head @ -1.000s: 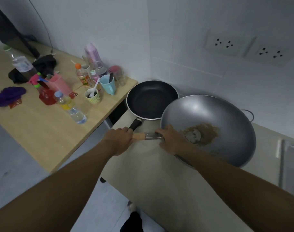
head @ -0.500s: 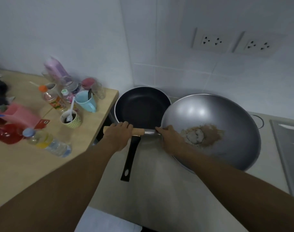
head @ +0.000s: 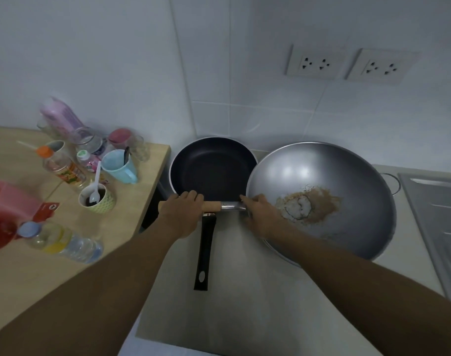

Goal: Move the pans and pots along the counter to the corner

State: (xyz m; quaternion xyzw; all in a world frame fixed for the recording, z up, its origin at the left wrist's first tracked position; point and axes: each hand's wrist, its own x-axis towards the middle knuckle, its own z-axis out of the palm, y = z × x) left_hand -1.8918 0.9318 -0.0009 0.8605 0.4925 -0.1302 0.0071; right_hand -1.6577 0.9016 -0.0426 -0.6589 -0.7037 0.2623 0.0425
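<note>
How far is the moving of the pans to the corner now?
Done: the black frying pan sits in the wall corner. In hand: the left hand grips the wok by its handle, the right hand holds its rim; it lies beside the pan. Left: releasing it.

No writing can be read. The orange-capped bottle (head: 65, 168) carries a label in orange, yellow and green, too blurred to make out. The small green-capped bottle (head: 88, 160) has a pink label, also blurred. A red card (head: 46, 210) on the wooden table (head: 26, 278) bears a small white mark, too small to tell.
</note>
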